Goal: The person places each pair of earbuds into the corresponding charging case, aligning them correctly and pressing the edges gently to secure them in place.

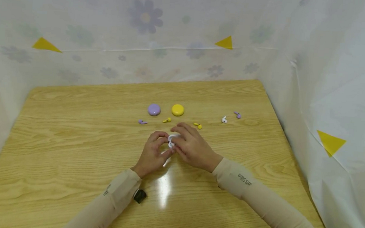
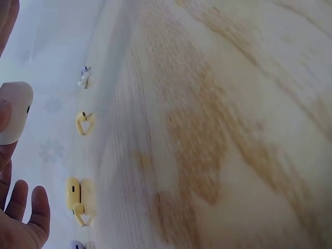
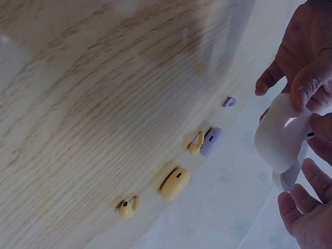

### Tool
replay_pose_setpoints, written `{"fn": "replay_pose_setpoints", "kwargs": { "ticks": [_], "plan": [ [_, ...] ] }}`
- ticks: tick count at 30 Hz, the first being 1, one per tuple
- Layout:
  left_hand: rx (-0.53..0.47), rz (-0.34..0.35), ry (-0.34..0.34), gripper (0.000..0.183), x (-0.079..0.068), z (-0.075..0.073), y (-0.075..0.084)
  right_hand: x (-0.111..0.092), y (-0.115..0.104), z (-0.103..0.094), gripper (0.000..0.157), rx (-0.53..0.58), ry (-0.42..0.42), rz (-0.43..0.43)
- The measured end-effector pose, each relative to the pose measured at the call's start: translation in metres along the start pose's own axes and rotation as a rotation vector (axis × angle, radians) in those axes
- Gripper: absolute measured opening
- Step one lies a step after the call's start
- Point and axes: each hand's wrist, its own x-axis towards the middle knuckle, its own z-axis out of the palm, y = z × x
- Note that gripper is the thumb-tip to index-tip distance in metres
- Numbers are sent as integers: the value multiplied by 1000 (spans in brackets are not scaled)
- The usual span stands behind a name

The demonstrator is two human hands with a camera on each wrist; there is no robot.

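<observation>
A white earbud case with its lid raised is held above the table between the two hands. My left hand grips its body; in the right wrist view the left thumb presses on the white case. Close against the case, my right hand has its fingers bent, pinching a white earbud whose dark spot shows; the rest of it is hidden by fingers. In the left wrist view the smooth outside of the case shows, with left fingers below it.
Beyond the hands sit a purple case and a yellow case. Loose earbuds lie around them: purple, yellow, another yellow, white and purple at right. White curtains enclose the wooden table.
</observation>
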Motion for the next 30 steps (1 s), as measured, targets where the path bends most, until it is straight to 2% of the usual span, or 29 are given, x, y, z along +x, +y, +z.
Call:
{"fn": "replay_pose_setpoints", "kwargs": {
  "ticks": [12,18,25,30],
  "plan": [
    [11,0,-9,20,0,2,-1,-2,0,-1,18,-6,-38,2],
    [21,0,-2,23,0,1,-2,-1,5,-9,20,34,28,20],
    [23,-34,-14,23,0,0,-2,-1,36,-24,21,87,123,126],
    [22,-63,-25,22,-1,0,-1,-8,66,-31,26,112,99,250]
  ]
}}
